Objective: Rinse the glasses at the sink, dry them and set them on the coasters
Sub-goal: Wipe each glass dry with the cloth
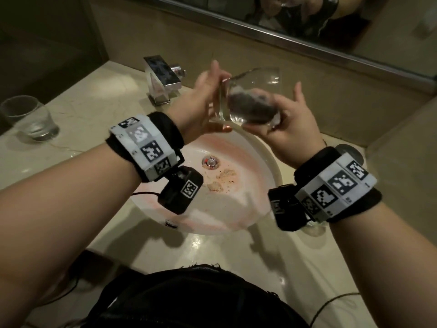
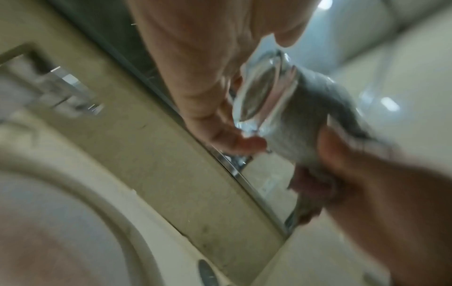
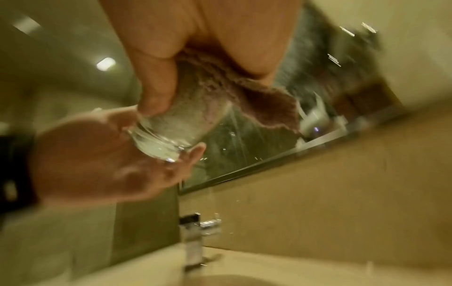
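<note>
One spare glass [image 1: 30, 118] on counter [image 1: 94, 110], faucet [image 1: 163, 79] behind stained sink [image 1: 236, 209]

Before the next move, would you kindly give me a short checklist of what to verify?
1. Left hand grip on the held glass: ok, thumb and fingers clasp its base.
2. Cloth gripped by the right hand reaches inside the glass: ok.
3. Held glass fully dry: cannot tell.
4. Faucet off: ok, no stream visible.
5. Second glass finished: not ok, it stands on the counter with water in it.
6. Coasters located: cannot tell, none clearly in view.
</note>
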Available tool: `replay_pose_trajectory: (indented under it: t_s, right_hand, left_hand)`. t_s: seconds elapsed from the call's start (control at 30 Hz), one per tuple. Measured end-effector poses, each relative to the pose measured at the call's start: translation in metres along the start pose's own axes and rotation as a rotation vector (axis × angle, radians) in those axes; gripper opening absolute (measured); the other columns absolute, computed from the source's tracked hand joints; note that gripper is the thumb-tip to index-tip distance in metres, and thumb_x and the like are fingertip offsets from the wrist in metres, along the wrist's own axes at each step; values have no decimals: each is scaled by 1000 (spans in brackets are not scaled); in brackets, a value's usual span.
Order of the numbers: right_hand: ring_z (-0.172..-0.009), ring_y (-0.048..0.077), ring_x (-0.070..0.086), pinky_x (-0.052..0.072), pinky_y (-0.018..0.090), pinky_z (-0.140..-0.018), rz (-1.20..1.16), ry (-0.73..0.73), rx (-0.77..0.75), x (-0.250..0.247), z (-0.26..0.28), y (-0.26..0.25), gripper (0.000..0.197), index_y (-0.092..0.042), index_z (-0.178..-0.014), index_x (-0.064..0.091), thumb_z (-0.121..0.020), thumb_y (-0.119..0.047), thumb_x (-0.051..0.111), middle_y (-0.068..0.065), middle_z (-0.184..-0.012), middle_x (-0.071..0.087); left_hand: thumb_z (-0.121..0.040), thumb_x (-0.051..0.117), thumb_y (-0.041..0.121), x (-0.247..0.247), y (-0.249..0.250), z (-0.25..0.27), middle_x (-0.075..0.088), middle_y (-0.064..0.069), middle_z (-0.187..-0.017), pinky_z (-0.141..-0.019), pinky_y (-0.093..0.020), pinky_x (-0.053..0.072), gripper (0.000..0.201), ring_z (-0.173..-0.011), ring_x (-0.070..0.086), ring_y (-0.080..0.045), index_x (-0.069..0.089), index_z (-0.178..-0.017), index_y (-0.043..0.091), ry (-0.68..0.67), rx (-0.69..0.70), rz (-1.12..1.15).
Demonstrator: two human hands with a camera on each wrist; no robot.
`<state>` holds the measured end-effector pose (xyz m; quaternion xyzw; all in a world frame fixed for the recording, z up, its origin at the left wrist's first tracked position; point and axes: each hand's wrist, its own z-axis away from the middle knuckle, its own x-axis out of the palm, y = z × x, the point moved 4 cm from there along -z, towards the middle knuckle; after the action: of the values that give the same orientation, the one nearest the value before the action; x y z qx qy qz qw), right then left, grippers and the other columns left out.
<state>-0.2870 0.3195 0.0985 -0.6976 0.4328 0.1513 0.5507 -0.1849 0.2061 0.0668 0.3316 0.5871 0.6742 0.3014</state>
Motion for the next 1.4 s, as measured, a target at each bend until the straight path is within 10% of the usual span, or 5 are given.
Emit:
replay_pose_trajectory:
  t_s: [0.47,0.6,0.9,1.27,1.4]
  right_hand:
    - [-89,-25,49,30,31,-110,-194,-162,-8,10,-2,-9,36,-26,-112,56,-79,-21,71,-16,-101,63]
    - [-91,40,61,55,42,-73,-557,-293,253,7,4,-3,37,-35,-106,61,-71,-34,73,0,-104,68]
    - [-113,-9,48,-20,40,-113,145,-421,-263,-1,10,-16,56,-25,-124,55,-80,-59,47,-13,-115,65]
    - [-100,17,64,9,33,-118,396,-263,-212,5,2,-23,66,-19,-119,64,-84,-61,27,5,-94,72]
    - [-74,-15,60,44,3,-61,-247,-236,88,4,5,-23,33,-16,-119,58,-93,-35,54,-14,-95,61]
  left_hand:
    - [-82,36,72,-10,0,1,62,-13,-96,-57,-34,44,61,-69,58,-23,57,-99,17,205,-13,-194]
    - [-83,38,69,-6,7,3,59,-7,-98,-56,-33,46,47,-86,58,-27,53,-94,26,252,38,-226]
    - [-94,42,44,3,-3,7,55,2,-55,-39,-17,33,35,-51,50,-16,50,-75,16,142,-177,66]
    - [-92,44,36,7,2,2,52,-2,-60,-37,-17,32,28,-45,48,-18,51,-76,15,239,-149,75]
    - [-96,41,40,4,14,2,51,-2,-78,-41,-19,34,26,-60,53,-18,49,-80,21,332,35,9]
